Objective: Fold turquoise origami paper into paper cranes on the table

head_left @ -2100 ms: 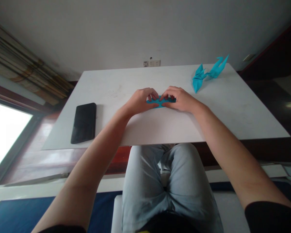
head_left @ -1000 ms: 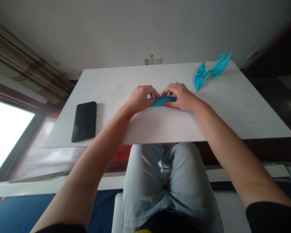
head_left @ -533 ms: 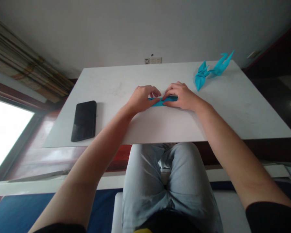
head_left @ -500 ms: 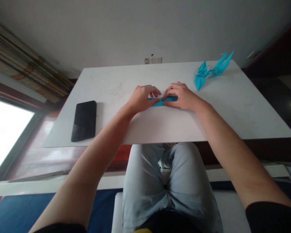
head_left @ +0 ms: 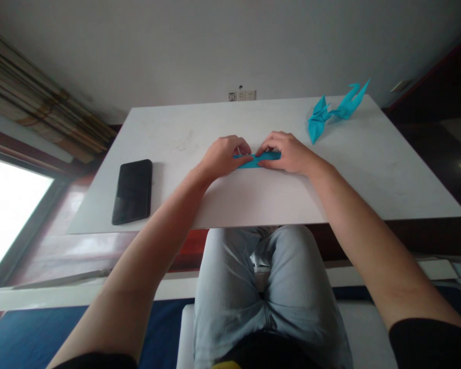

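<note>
A narrow strip of folded blue paper (head_left: 253,163) lies flat on the white table in front of me. My left hand (head_left: 223,156) is closed on its left end, the thumb pressed on top and the other fingers curled behind it. On the right part, my right hand (head_left: 288,152) pinches the paper between thumb and fingertips. Both hands' fingertips come close together near the middle of the strip, and the hands cover its two ends.
Two blue origami cranes, one nearer (head_left: 318,122) and one behind it (head_left: 349,105), stand at the back right of the white table (head_left: 200,205). A black phone-like device (head_left: 132,192) lies at the left. Beyond the table is a wall with sockets (head_left: 242,96).
My left fingers have curled in slightly closer to the paper, and the right fingertips have shifted a little. The strip stays in place.
</note>
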`<state>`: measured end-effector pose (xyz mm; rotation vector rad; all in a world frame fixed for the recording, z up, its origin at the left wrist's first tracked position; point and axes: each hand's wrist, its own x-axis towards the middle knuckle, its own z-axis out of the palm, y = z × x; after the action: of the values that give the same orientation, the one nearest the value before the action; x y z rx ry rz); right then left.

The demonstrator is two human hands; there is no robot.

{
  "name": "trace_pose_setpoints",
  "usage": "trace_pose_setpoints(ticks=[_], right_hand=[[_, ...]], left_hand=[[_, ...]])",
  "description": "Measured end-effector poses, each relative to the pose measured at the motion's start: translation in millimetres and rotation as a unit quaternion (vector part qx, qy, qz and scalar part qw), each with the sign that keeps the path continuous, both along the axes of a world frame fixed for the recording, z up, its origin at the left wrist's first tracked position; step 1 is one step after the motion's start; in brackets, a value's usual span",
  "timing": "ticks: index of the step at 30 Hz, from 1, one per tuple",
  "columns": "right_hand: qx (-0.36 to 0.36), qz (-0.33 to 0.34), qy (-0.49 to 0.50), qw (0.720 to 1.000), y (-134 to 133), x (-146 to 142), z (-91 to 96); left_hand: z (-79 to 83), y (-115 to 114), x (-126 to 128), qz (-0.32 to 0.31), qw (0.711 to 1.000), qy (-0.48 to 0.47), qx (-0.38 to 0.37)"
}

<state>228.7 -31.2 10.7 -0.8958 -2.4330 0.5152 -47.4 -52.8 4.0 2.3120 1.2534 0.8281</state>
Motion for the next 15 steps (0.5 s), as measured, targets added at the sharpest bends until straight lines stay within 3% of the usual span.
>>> trace_pose_setpoints(ticks=[8,15], right_hand=[[0.004,-0.019,-0.005,1.000,2.8,0.2,-1.6],[-0.045,-0.037,0.014,0.998,-4.2,-3.6,3.8]], left_hand=[[-0.8,2.0,0.0,-0.007,1.000,-0.010,0.006],[0.3,0.7,1.1,-0.011,1.000,-0.005,0.016]])
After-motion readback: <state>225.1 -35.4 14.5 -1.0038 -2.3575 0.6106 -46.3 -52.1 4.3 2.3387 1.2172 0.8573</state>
